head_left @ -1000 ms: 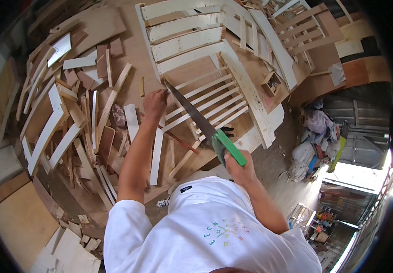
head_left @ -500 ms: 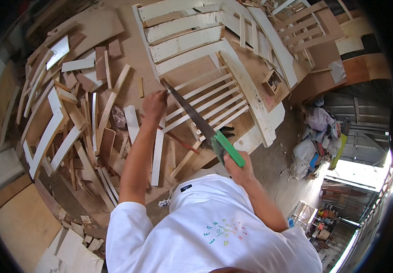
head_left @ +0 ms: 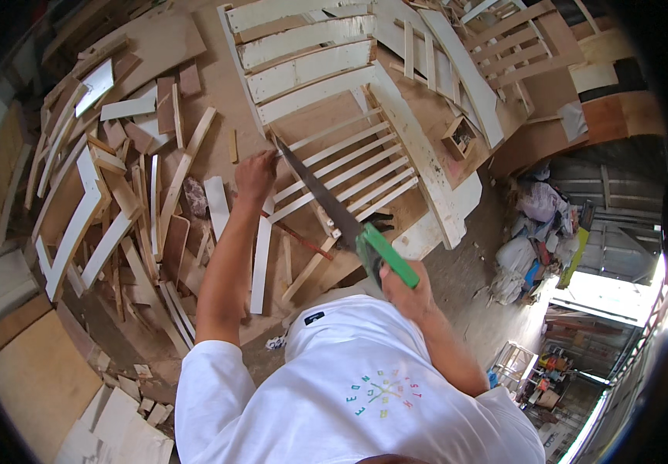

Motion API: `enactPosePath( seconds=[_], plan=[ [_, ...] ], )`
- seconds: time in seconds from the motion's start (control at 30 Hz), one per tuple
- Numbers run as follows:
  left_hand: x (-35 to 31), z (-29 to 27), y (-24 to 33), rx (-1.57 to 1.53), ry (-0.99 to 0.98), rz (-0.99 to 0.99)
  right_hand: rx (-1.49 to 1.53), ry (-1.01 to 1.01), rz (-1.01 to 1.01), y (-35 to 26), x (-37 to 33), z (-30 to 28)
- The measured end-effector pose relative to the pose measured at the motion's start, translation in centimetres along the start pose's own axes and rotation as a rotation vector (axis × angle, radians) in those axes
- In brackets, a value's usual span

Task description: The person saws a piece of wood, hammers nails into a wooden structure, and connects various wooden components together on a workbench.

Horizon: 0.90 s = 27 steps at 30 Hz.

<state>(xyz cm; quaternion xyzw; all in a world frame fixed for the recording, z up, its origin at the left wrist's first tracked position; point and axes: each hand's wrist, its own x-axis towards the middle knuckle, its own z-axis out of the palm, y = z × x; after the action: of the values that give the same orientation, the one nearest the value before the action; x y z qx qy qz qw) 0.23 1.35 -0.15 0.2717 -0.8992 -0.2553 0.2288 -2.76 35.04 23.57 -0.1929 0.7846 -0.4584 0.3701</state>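
Observation:
My right hand (head_left: 407, 286) is wrapped round the green handle (head_left: 389, 255) of a handsaw. Its long dark blade (head_left: 314, 185) slants away to the far left, over the slatted wooden frame (head_left: 361, 166) with thin white slats. The blade's tip is close beside my left hand (head_left: 256, 176). That hand is closed at the left end of the frame, where it appears to grip the wood; its fingertips are partly hidden. A white strip of wood (head_left: 260, 267) lies below the left hand, and a thin reddish rod (head_left: 303, 241) lies near the frame.
A jumble of offcuts (head_left: 117, 193) covers the left side. Beyond the frame lies a larger white slatted panel (head_left: 303, 66). A small wooden box (head_left: 457, 139) sits to the right. Bags and cloths (head_left: 531, 224) are heaped on the floor farther right.
The handsaw has shifted slightly back toward me against the frame. My left hand stays at the frame's end. The whole view has moved a little.

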Motion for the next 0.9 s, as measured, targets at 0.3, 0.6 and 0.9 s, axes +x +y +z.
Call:
enactPosePath(
  seconds=[0.3, 0.6, 0.9],
  plan=[
    [0.1, 0.4, 0.0, 0.025, 0.000, -0.006, 0.061, 0.020, -0.026, 2.2, -1.1, -0.1],
    [0.0, 0.0, 0.4, -0.009, -0.003, -0.025, 0.043, -0.017, 0.017, 1.0, 1.2, 0.8],
    [0.0, 0.2, 0.1, -0.014, -0.020, -0.026, 0.080, -0.012, 0.075, 0.7, 0.0, 0.6]
  ],
)
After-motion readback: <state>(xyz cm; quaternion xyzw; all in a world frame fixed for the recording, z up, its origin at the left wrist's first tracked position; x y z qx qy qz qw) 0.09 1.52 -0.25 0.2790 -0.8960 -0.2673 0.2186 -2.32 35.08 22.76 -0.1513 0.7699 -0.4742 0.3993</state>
